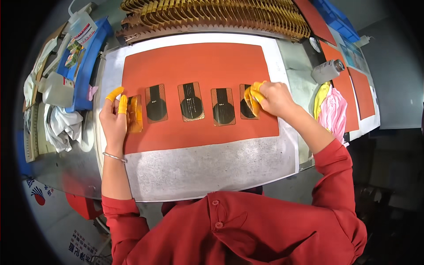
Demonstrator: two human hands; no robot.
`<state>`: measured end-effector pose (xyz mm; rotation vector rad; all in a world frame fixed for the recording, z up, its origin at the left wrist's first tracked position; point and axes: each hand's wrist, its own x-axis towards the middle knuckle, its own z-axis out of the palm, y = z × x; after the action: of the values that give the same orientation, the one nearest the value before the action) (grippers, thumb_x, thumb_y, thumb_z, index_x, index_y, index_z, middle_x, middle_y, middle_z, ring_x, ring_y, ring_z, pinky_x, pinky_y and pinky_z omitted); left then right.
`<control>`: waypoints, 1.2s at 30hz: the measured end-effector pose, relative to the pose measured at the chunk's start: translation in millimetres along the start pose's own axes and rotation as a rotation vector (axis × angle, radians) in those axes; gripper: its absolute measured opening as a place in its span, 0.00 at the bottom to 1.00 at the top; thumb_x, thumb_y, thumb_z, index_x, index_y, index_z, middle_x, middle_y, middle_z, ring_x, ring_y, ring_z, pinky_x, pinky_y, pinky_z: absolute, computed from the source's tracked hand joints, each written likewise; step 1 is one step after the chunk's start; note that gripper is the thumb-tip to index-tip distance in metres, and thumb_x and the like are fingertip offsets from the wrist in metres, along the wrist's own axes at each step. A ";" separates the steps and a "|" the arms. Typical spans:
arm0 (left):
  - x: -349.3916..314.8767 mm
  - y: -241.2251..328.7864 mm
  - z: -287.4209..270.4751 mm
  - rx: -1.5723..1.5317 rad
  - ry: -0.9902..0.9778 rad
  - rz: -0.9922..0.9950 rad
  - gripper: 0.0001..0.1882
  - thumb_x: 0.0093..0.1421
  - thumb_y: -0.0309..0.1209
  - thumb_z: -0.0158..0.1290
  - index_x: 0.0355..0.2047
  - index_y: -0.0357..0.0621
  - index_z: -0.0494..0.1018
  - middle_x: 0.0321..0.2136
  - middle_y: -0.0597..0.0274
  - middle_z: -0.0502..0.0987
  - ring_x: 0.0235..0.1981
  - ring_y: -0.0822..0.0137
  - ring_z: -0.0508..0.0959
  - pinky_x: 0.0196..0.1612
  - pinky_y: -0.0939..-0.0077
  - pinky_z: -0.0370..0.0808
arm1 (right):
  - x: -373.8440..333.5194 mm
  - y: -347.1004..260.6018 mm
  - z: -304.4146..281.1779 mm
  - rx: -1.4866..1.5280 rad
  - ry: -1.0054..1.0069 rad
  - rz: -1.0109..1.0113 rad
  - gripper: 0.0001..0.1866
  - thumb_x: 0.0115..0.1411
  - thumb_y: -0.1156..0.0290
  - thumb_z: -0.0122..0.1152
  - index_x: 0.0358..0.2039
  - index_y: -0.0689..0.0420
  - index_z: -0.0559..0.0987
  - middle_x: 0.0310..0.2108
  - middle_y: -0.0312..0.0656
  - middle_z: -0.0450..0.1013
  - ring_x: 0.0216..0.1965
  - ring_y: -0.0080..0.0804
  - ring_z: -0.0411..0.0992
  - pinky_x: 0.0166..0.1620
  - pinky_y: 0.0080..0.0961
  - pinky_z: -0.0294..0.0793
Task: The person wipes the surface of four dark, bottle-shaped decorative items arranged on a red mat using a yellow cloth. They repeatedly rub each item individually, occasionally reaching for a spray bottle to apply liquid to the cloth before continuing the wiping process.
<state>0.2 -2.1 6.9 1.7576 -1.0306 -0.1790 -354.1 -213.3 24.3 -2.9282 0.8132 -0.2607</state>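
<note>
Several dark metal cards with gold patterned borders lie in a row on an orange-red sheet (194, 62). Yellow finger cots cover fingertips on both hands. At the row's left end, my left hand (113, 120) has thumb and forefinger apart beside a shiny gold-looking card (135, 115); the thumb is close to its edge. My right hand (274, 100) bends over the rightmost card (245, 98), fingers drawn together and covering its right side. What these fingers pinch is hidden. Between the hands lie a left card (156, 108), a middle card (192, 108) and a right card (224, 113).
A long rack of gold-brown cards (212, 20) stands behind the sheet. On the left are a blue tray (84, 79), plastic bottles (58, 89) and white cloth (62, 126). A grey bottle (327, 70) and a pink cloth (334, 110) lie on the right.
</note>
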 end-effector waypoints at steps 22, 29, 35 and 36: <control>-0.7 -10.4 -1.7 0.014 -0.015 0.002 0.13 0.57 0.22 0.50 0.43 0.38 0.72 0.15 0.74 0.60 0.17 0.81 0.59 0.20 0.84 0.57 | 28.1 -8.5 -10.1 0.129 -0.040 -0.017 0.03 0.48 0.74 0.52 0.24 0.59 0.74 0.23 0.48 0.72 0.25 0.49 0.71 0.30 0.41 0.70; -3.3 6.2 3.9 -0.006 -0.023 0.001 0.12 0.57 0.23 0.51 0.43 0.39 0.73 0.15 0.76 0.58 0.17 0.83 0.57 0.19 0.86 0.55 | -39.2 -52.6 -23.7 0.232 -0.202 -0.096 0.04 0.50 0.72 0.55 0.25 0.58 0.75 0.20 0.46 0.71 0.22 0.45 0.71 0.26 0.38 0.69; 3.2 42.4 -36.3 -0.162 0.164 0.140 0.13 0.58 0.25 0.52 0.44 0.37 0.72 0.20 0.78 0.60 0.21 0.84 0.56 0.23 0.89 0.54 | 16.2 -95.0 -74.7 1.073 -0.123 0.185 0.06 0.59 0.71 0.50 0.29 0.58 0.74 0.19 0.33 0.67 0.19 0.21 0.64 0.24 0.20 0.64; 2.7 43.1 -50.2 -0.192 0.226 0.201 0.13 0.58 0.25 0.52 0.44 0.37 0.71 0.20 0.77 0.61 0.21 0.84 0.58 0.25 0.91 0.56 | 35.2 -108.2 -86.9 1.171 -0.161 0.277 0.06 0.60 0.71 0.50 0.30 0.57 0.74 0.19 0.31 0.65 0.18 0.16 0.61 0.22 0.16 0.62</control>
<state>6.1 27.3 65.9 1.4550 -0.9828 0.0454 -286.4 -142.9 128.9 -1.7053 0.6804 -0.3206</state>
